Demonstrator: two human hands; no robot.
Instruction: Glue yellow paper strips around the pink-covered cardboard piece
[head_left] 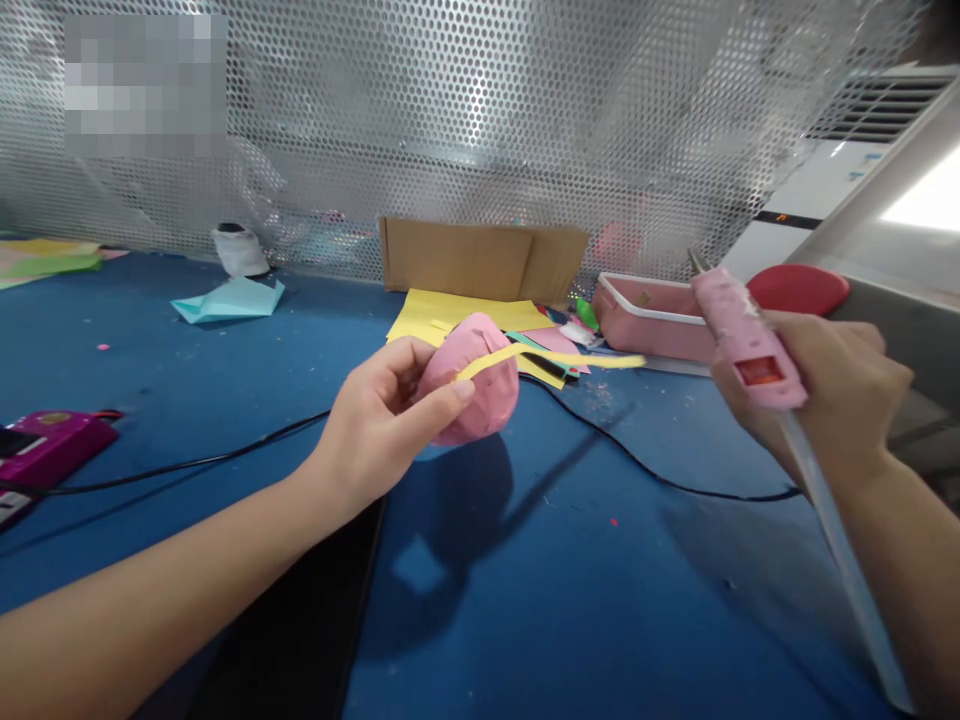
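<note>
My left hand is closed on a crumpled, rounded pink paper shape, held above the blue table. Its thumb presses one end of a narrow yellow paper strip against the pink paper, and the strip's other end sticks out freely to the right. On the right, my right hand grips a pink hot glue gun, its metal nozzle pointing up and left. A long translucent glue stick trails from the back of the gun. The fingers around the gun's handle are partly hidden.
Behind the hands stand a cardboard piece, yellow paper sheets and a pink bin. A black cable crosses the blue table. To the left lie folded light-blue paper and a purple device.
</note>
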